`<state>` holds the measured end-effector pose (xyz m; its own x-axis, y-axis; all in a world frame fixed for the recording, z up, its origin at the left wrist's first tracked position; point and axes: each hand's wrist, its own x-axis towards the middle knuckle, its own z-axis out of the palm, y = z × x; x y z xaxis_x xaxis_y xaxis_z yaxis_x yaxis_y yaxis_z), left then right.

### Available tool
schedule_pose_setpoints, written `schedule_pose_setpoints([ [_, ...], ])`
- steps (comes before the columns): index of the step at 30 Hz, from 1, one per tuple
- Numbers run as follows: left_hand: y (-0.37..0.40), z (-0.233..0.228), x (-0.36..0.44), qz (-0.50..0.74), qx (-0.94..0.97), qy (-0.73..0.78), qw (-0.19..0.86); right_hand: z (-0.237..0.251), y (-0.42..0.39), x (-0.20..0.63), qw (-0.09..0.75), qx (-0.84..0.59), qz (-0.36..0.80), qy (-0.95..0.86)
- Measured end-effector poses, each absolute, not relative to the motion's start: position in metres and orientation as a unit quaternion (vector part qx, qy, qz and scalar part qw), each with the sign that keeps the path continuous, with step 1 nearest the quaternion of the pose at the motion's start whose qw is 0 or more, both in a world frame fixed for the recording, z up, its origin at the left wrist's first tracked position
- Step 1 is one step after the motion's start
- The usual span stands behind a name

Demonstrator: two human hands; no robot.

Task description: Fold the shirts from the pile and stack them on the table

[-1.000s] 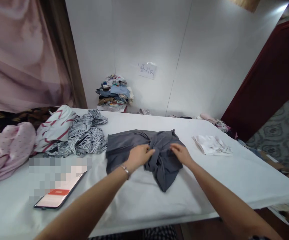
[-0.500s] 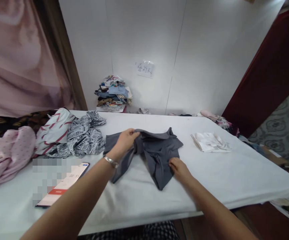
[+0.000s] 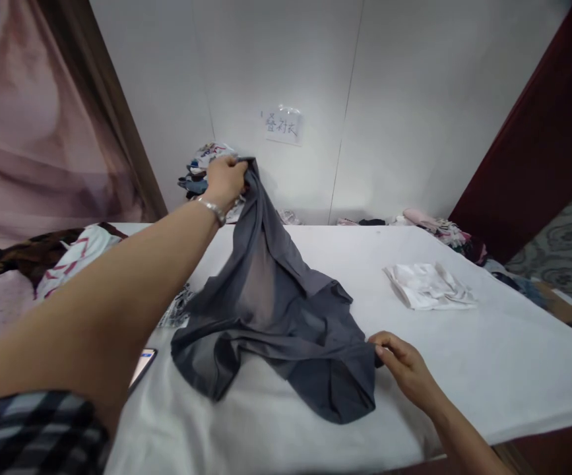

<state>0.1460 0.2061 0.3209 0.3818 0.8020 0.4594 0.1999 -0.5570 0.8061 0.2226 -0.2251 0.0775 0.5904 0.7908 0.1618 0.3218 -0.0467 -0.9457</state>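
A dark grey garment [image 3: 276, 310] hangs stretched above the white table [image 3: 488, 349]. My left hand [image 3: 225, 179], with a metal bracelet at the wrist, is raised high and grips the garment's top edge. My right hand [image 3: 404, 369] stays low near the table's front and pinches the garment's lower right edge. The cloth slopes from the raised hand down to the table, where its bottom folds rest. My left forearm hides much of the table's left side.
A crumpled white cloth [image 3: 429, 287] lies on the right of the table. Pink and striped clothes [image 3: 43, 270] sit at the left, a phone [image 3: 142, 366] peeks out under my arm. A stack of clothes [image 3: 199, 173] stands by the wall below a paper label [image 3: 282, 125].
My left hand has lifted the garment's edge from table height up toward the wall. My right hand has slid nearer and to the right, holding the lower edge. The garment has opened out.
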Motion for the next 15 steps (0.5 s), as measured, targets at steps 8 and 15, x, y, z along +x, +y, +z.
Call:
schedule_pose_setpoints([
  [8, 0.188, 0.220, 0.164, 0.325, 0.854, 0.263, 0.309, 0.084, -0.218, 0.230, 0.470, -0.724, 0.284, -0.417],
  [15, 0.170, 0.124, 0.028, 0.213, 0.903, 0.313, 0.206, 0.077, -0.124, 0.306, 0.357, -0.827, 0.114, -0.419],
])
